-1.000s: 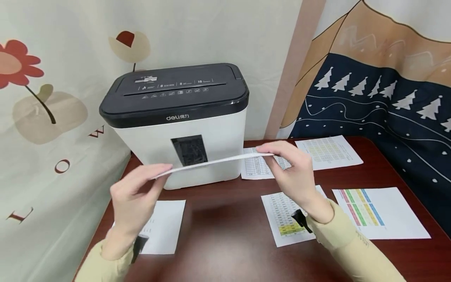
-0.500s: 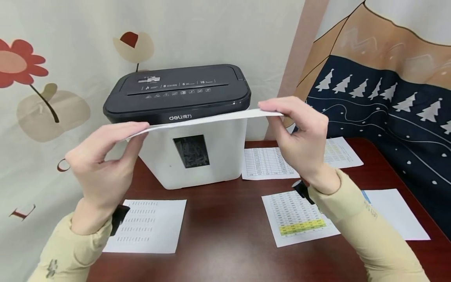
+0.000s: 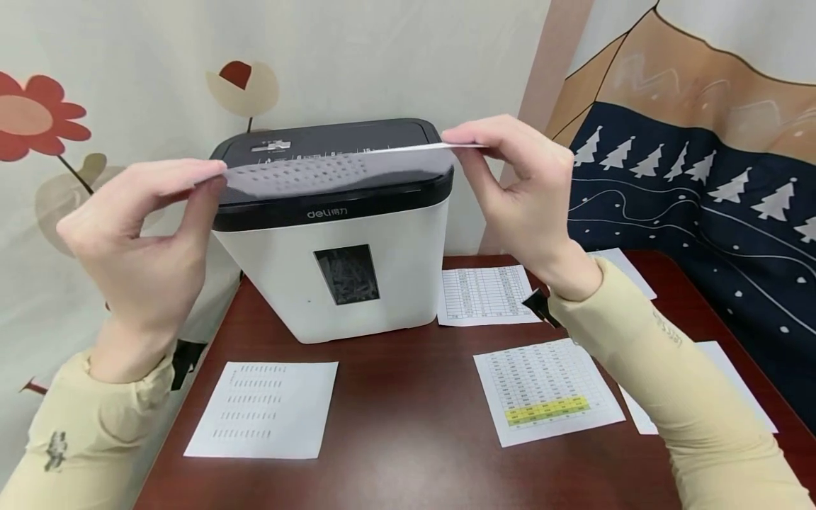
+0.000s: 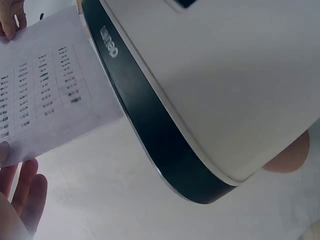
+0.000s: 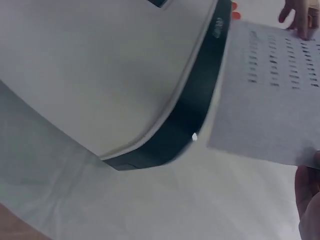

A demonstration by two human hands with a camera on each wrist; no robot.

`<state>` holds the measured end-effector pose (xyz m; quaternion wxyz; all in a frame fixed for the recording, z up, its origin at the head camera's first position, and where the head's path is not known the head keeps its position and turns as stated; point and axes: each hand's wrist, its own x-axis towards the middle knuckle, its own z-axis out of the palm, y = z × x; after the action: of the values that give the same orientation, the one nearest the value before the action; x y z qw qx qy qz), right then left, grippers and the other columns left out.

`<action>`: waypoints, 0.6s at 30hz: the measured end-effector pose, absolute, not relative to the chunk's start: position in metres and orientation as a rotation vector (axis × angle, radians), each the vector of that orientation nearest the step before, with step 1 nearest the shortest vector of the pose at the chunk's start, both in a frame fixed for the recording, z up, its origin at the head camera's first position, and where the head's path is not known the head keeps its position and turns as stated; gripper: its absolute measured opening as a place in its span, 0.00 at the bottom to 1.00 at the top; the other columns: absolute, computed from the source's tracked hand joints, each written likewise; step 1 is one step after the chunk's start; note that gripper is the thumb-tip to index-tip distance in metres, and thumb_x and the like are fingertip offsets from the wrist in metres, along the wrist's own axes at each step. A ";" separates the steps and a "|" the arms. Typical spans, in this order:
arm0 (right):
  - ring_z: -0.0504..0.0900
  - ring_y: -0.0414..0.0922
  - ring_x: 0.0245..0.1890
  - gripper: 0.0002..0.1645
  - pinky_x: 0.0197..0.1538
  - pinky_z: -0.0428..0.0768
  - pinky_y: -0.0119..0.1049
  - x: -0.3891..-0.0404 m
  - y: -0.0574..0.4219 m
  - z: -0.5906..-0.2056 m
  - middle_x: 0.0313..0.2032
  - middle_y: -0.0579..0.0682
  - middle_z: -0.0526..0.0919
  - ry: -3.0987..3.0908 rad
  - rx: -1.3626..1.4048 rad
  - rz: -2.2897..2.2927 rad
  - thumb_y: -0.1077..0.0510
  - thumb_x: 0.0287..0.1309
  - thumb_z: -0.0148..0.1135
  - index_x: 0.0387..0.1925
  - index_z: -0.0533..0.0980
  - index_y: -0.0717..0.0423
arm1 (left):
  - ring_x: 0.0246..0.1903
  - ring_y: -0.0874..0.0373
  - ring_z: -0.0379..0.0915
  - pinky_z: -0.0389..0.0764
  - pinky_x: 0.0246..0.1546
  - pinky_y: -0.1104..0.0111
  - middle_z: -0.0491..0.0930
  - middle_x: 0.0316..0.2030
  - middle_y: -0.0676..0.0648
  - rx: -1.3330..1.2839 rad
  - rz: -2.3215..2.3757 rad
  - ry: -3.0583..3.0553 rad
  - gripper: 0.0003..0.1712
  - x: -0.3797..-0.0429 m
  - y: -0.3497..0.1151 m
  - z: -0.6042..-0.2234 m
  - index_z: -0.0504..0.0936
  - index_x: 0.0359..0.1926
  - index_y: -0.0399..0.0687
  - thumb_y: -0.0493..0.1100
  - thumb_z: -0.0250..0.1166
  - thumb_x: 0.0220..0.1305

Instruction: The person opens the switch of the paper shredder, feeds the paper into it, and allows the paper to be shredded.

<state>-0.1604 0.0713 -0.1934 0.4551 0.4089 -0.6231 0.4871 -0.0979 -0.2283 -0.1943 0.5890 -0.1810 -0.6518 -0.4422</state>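
Note:
A sheet of printed paper [image 3: 306, 177] stretches between my two hands above the front of a paper shredder [image 3: 401, 255]. By its left end my left hand [image 3: 143, 244] pinches it between thumb and fingers. My right hand [image 3: 525, 195] pinches the opposite end the same way. The sheet covers part of the shredder's black lid [image 3: 395, 127], including most of the feed slot. In the left wrist view, rows of small print show on the sheet [image 4: 45, 85], beside the lid's edge. The right wrist view also has the sheet [image 5: 260, 115] alongside the lid.
On the brown table [image 3: 408, 418] lie a printed page [image 3: 268, 411] at left, a page with yellow rows [image 3: 542, 389] at right, and a table-lined page [image 3: 484, 294] beside the shredder. Two more pages are partly behind the right arm. A curtain [image 3: 357, 64] hangs behind.
Both hands have lifted the sheet from in front of the shredder's body to lid height. The left hand has also moved left, and the sheet's printed face has come into view.

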 end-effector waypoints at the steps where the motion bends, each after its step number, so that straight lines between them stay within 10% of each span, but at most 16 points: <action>1: 0.87 0.37 0.38 0.06 0.52 0.87 0.28 -0.164 0.070 -0.192 0.35 0.62 0.91 -1.540 1.012 1.197 0.70 0.66 0.65 0.39 0.87 0.68 | 0.34 0.73 0.87 0.84 0.46 0.81 0.93 0.31 0.47 -0.414 -1.031 -1.525 0.08 -0.100 -0.229 -0.193 0.91 0.30 0.29 0.34 0.76 0.58; 18: 0.85 0.31 0.44 0.11 0.53 0.86 0.28 -0.207 0.058 -0.167 0.46 0.61 0.90 -1.877 0.964 1.361 0.67 0.71 0.60 0.46 0.86 0.67 | 0.37 0.72 0.87 0.83 0.41 0.86 0.92 0.34 0.60 -0.301 -1.014 -1.669 0.05 -0.126 -0.246 -0.183 0.94 0.36 0.40 0.36 0.73 0.62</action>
<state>-0.2073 0.0576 -0.1670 0.3101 0.3649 -0.7106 0.5154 -0.1257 -0.2457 -0.1832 0.5506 -0.1272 -0.7051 -0.4283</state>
